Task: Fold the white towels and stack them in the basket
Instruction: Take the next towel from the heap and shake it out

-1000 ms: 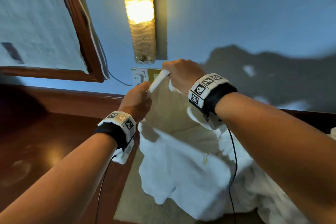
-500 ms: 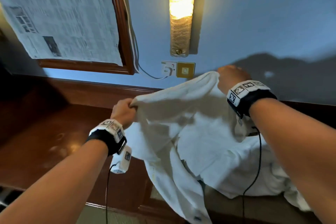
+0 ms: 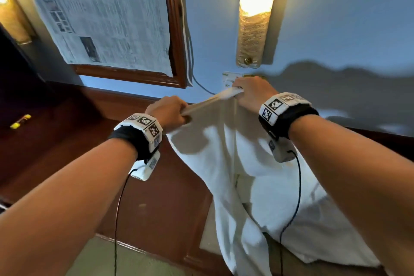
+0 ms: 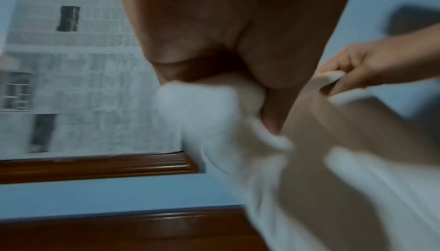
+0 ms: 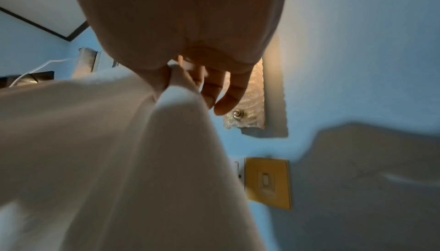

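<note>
the white towel hangs in the air, its top edge stretched taut between the two hands and the rest drooping below the fingers onto more white cloth lying underneath. the left hand is closed in a fist round one end of that edge; the right hand, slightly higher, pinches the other end between thumb and fingers, its remaining fingers loosely curled past the cloth. under the left hand lies a dark wooden surface; beyond the right fingertips, a lit wall lamp and a yellow switch plate.
</note>
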`<state>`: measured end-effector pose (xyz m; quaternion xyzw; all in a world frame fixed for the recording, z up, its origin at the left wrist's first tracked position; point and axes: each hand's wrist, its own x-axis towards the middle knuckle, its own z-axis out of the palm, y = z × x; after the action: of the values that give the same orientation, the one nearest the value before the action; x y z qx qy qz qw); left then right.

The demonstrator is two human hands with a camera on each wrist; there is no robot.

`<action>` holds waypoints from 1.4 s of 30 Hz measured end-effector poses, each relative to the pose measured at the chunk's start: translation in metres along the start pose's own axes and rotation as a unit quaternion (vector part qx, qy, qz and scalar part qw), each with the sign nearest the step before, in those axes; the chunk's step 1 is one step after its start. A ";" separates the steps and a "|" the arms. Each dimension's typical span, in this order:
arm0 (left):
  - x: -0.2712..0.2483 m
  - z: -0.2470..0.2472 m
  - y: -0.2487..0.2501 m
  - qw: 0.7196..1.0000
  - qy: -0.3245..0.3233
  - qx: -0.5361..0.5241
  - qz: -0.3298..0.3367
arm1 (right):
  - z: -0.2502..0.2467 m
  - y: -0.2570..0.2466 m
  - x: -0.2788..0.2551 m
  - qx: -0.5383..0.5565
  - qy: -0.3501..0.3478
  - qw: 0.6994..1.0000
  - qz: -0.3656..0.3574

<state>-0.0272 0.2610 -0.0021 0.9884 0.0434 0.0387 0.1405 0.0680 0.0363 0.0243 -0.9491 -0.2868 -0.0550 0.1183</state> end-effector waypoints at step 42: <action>-0.028 -0.132 -0.104 0.817 0.057 -0.575 0.002 | 0.084 -0.261 0.002 0.114 0.249 0.956 0.109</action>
<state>-0.0746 0.3940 0.0936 0.7242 0.0189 0.1128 0.6800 -0.0727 0.2702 -0.0057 -0.9112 -0.1472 -0.2431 0.2982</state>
